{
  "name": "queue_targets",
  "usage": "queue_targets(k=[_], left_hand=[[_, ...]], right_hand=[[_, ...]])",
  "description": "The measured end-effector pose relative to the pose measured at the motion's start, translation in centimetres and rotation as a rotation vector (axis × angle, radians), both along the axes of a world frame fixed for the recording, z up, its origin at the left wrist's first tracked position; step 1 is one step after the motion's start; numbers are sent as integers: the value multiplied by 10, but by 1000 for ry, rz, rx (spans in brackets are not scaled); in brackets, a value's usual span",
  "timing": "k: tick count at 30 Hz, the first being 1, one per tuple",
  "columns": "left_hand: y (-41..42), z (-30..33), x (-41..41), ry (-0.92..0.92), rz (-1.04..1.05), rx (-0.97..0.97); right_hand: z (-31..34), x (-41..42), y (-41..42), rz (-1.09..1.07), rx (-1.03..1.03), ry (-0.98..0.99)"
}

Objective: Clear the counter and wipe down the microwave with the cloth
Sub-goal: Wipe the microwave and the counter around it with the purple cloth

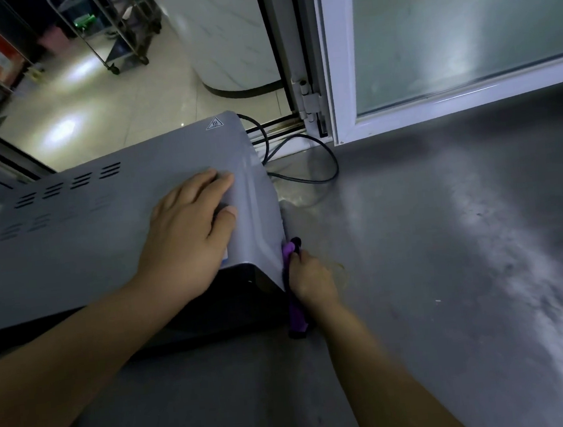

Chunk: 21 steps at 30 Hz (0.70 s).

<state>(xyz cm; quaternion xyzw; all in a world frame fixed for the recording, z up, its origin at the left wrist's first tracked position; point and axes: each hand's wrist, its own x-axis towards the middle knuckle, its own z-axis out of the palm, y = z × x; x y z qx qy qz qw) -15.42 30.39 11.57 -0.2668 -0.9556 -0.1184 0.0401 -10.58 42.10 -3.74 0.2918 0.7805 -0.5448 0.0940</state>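
The only sign that can be read is a small warning triangle [214,123] with three wavy lines inside it. It sits on the top of the gray microwave [103,237], at its far right corner. No words, brands or numbers can be read anywhere else.

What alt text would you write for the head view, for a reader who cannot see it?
A person's right hand presses a purple cloth against the right side of a grey microwave on a grey counter, while the left hand rests flat on the microwave's top. A black cable loops behind it.
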Motion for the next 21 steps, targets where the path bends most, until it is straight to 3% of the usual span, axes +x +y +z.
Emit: queue_targets(k=[11, 18, 21], left_hand=[[-5, -2, -5, 60, -55, 8], [-22, 12, 11, 53, -48, 527], [-41, 19, 13, 95, -98, 481]], right_hand=[[43, 47, -36, -209, -25, 167], [98, 63, -70, -471, 30, 525], [98, 69, -98, -578, 295, 655]])
